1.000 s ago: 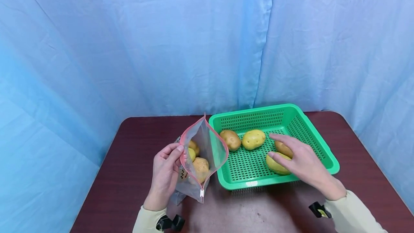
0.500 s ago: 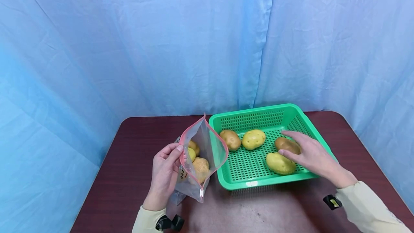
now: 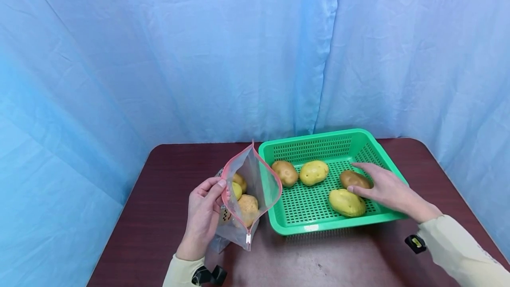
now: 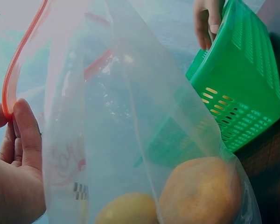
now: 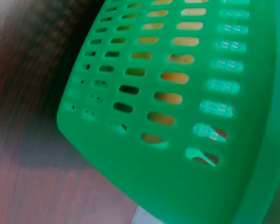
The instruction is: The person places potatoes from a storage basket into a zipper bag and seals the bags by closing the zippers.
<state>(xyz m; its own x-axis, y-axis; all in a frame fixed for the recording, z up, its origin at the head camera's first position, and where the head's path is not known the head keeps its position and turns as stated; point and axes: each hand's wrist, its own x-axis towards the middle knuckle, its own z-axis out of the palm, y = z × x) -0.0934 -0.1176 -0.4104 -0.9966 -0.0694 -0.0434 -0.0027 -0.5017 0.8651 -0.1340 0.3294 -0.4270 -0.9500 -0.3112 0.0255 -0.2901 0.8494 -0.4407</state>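
Note:
My left hand pinches the pink zip rim of a clear zip bag, whose mouth gapes. Several potatoes lie inside it; one tan potato shows plainly, and in the left wrist view another potato sits low beside it. In the green basket, my right hand reaches over a brown potato, thumb on the near side and fingers on the far side; contact cannot be made out. A yellow potato lies just in front. The right wrist view shows only the basket wall.
Another brown potato and a yellow potato rest in the basket's left part. The bag stands against the basket's left side on a dark wooden table. A blue curtain hangs behind the table's far edge.
My right hand has moved right, from above the front yellow potato to the brown potato behind it. The left hand and bag have stayed in place.

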